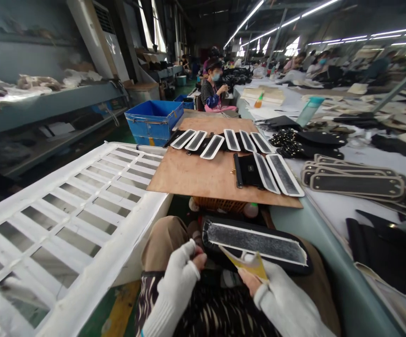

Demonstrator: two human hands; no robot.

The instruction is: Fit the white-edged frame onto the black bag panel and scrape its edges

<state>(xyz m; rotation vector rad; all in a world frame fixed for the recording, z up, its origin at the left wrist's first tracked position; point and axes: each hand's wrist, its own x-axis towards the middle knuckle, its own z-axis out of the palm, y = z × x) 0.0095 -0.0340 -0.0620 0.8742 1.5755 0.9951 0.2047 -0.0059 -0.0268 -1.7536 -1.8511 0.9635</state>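
While you look down at your lap, your gloved left hand (183, 274) has its fingers (198, 260) curled shut on the left end of a long black panel (259, 245) with a grey coated strip down its face. The panel lies across your knees, just below the wooden board (203, 180). Your right hand (264, 288) pinches a yellow card (250, 266) between tightly closed fingers (249, 281), and the card's tip rests on the panel's lower edge. On the board, a row of smaller coated pieces (220, 142) fans out side by side. A white slatted rack (65, 220) sits to your left, with a blue crate (153, 119) beyond it. To your right, the surface (339, 208) carries stacked black strips (357, 183), and farther off a seated co-worker (211, 91) faces you.
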